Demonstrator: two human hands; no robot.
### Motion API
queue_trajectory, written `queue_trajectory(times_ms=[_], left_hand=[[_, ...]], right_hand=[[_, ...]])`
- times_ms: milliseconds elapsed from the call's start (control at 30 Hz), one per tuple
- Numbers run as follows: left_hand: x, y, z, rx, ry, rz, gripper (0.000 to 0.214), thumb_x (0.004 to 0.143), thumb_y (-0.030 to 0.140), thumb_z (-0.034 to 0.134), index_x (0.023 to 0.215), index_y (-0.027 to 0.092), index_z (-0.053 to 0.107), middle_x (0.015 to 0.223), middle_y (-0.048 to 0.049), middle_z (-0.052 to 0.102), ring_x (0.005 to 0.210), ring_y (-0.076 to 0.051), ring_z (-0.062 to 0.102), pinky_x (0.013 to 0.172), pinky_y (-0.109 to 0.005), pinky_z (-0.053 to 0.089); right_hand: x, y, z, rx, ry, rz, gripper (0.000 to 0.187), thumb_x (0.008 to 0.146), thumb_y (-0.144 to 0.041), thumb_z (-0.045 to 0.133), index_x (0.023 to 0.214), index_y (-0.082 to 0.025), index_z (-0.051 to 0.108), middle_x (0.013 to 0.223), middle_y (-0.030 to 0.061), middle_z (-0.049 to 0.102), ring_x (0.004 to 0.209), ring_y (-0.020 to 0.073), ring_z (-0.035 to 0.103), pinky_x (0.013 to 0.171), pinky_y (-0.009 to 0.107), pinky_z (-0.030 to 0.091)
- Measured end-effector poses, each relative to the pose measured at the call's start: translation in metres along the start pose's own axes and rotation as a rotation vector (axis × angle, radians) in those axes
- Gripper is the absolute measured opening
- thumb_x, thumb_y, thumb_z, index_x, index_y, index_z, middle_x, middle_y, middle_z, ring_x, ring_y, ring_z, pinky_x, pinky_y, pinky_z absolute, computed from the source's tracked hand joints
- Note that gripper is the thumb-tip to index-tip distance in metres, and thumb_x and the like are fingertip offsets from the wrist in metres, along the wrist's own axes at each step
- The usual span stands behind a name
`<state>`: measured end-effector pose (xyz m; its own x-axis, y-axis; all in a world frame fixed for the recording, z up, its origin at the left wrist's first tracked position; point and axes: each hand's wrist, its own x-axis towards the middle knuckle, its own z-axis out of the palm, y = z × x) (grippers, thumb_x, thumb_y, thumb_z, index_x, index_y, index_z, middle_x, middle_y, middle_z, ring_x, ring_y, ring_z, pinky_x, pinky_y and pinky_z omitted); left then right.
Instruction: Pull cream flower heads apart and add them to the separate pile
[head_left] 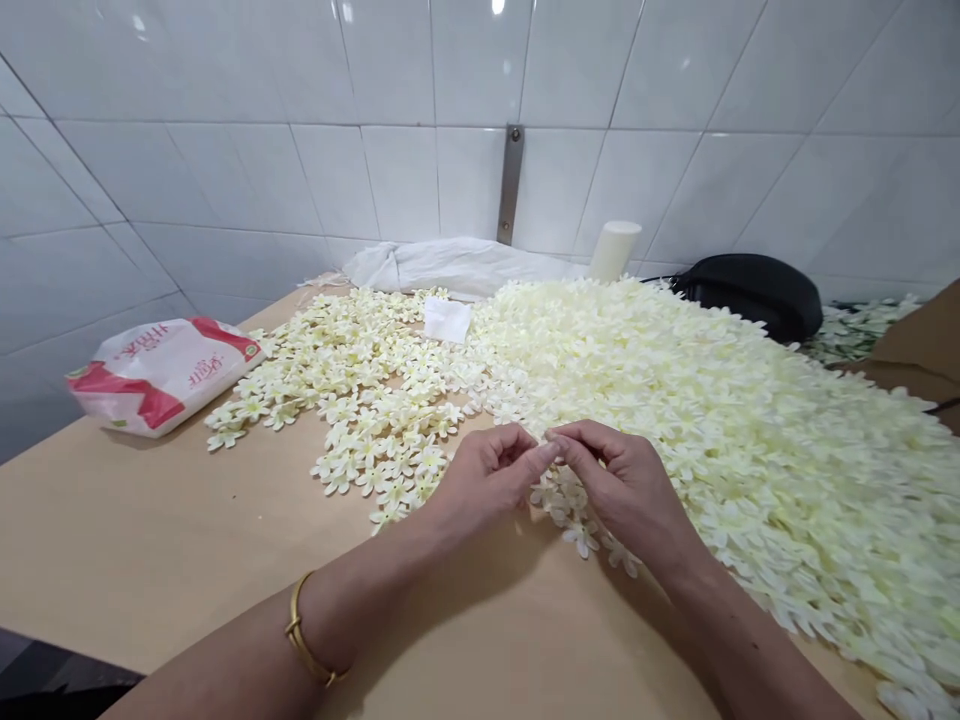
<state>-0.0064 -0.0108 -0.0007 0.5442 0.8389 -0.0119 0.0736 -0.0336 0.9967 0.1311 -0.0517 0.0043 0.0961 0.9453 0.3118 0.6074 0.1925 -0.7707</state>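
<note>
My left hand point(491, 468) and my right hand point(619, 478) meet fingertip to fingertip above the near edge of the flowers. Both are closed in a pinch, thumbs pressed to the fingers; whatever is between the tips is too small to make out. Under and beside my right hand lie a few loose white artificial flowers point(579, 538). To the right spreads a large heap of pale cream artificial flowers point(660, 370). Left of centre is a looser group of flowers with yellowish centres point(382, 400).
A red-and-white tissue pack point(169, 375) lies on the wooden table point(150, 530) at left. A white paper piece point(448, 320) rests among the flowers. Behind stand a white cylinder point(615, 250), white sheeting point(457, 265) and a black object point(750, 295), near the tiled wall point(397, 170).
</note>
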Motion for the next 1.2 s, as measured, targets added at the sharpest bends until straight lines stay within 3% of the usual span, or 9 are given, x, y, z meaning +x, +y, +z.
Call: queue_trajectory(times_ms=[133,300,400,567,800,900,1000,1100,1200], left_hand=[[0.0,-0.005,0.002,-0.057,0.009,0.0,0.029,0.072,0.042,0.056,0.063,0.015,0.051,0.047,0.0043,0.046,0.04,-0.005,0.041,0.038,-0.016,0.032],[0.002,-0.007,0.0,-0.177,-0.064,-0.061,0.025,0.072,0.037,0.056,0.061,0.015,0.051,0.053,0.0011,0.053,0.041,-0.006,0.044,0.04,-0.018,0.035],[0.001,-0.006,0.0,-0.169,-0.05,-0.069,0.024,0.071,0.035,0.057,0.06,0.014,0.052,0.052,0.0008,0.053,0.041,-0.006,0.045,0.04,-0.019,0.035],[0.0,-0.005,0.002,-0.168,-0.012,-0.045,0.02,0.07,0.033,0.058,0.065,0.014,0.053,0.048,0.0034,0.049,0.041,-0.007,0.044,0.042,-0.02,0.036],[0.001,-0.007,0.003,-0.218,-0.032,-0.057,0.021,0.066,0.031,0.062,0.062,0.015,0.049,0.045,0.0042,0.048,0.04,-0.007,0.044,0.042,-0.02,0.038],[0.001,-0.008,0.004,-0.233,-0.029,-0.055,0.023,0.067,0.033,0.061,0.061,0.016,0.047,0.044,0.0035,0.049,0.039,-0.007,0.044,0.041,-0.02,0.038],[0.003,-0.01,0.003,-0.231,0.013,-0.032,0.024,0.068,0.034,0.061,0.061,0.016,0.048,0.044,0.0031,0.05,0.038,-0.007,0.044,0.039,-0.02,0.037],[0.004,-0.011,-0.001,-0.256,0.047,-0.006,0.021,0.066,0.031,0.063,0.061,0.015,0.051,0.044,0.003,0.051,0.039,-0.007,0.045,0.04,-0.02,0.038],[0.004,-0.01,-0.003,-0.32,0.029,-0.033,0.021,0.069,0.032,0.06,0.061,0.013,0.055,0.05,0.0005,0.054,0.043,-0.008,0.048,0.042,-0.02,0.04]], right_hand=[[-0.001,-0.001,0.004,-0.047,0.007,-0.048,0.026,0.083,-0.026,0.044,0.065,-0.019,0.062,0.066,0.0028,0.062,0.064,0.0161,0.055,0.059,0.027,0.04],[0.0,0.0,0.002,0.181,-0.108,0.117,0.022,0.081,-0.031,0.047,0.07,-0.017,0.061,0.064,0.0013,0.059,0.062,0.0147,0.052,0.057,0.026,0.04],[0.001,0.001,0.0,0.254,-0.172,0.162,0.02,0.079,-0.031,0.048,0.069,-0.017,0.057,0.06,-0.0003,0.055,0.056,0.0128,0.048,0.051,0.024,0.037],[0.0,-0.002,0.002,0.069,-0.054,0.125,0.022,0.079,-0.031,0.048,0.061,-0.018,0.049,0.05,-0.0042,0.042,0.047,0.0093,0.035,0.043,0.022,0.028],[-0.001,-0.002,0.008,-0.015,-0.005,0.087,0.032,0.081,-0.036,0.045,0.054,-0.019,0.039,0.047,-0.005,0.034,0.046,0.009,0.032,0.044,0.023,0.025],[0.001,0.0,0.007,0.105,-0.007,0.138,0.04,0.081,-0.045,0.044,0.051,-0.019,0.035,0.048,-0.0054,0.031,0.047,0.0086,0.03,0.045,0.023,0.026],[0.002,0.002,0.006,0.289,-0.045,0.191,0.04,0.076,-0.051,0.05,0.055,-0.019,0.042,0.05,-0.0055,0.034,0.049,0.0086,0.032,0.046,0.022,0.028],[0.003,0.003,0.006,0.445,-0.129,0.237,0.034,0.067,-0.048,0.063,0.063,-0.018,0.048,0.053,-0.0057,0.041,0.051,0.0086,0.036,0.047,0.021,0.029],[0.004,0.004,0.006,0.492,-0.144,0.24,0.031,0.069,-0.043,0.063,0.062,-0.018,0.047,0.054,-0.0055,0.043,0.052,0.0083,0.036,0.049,0.021,0.03]])
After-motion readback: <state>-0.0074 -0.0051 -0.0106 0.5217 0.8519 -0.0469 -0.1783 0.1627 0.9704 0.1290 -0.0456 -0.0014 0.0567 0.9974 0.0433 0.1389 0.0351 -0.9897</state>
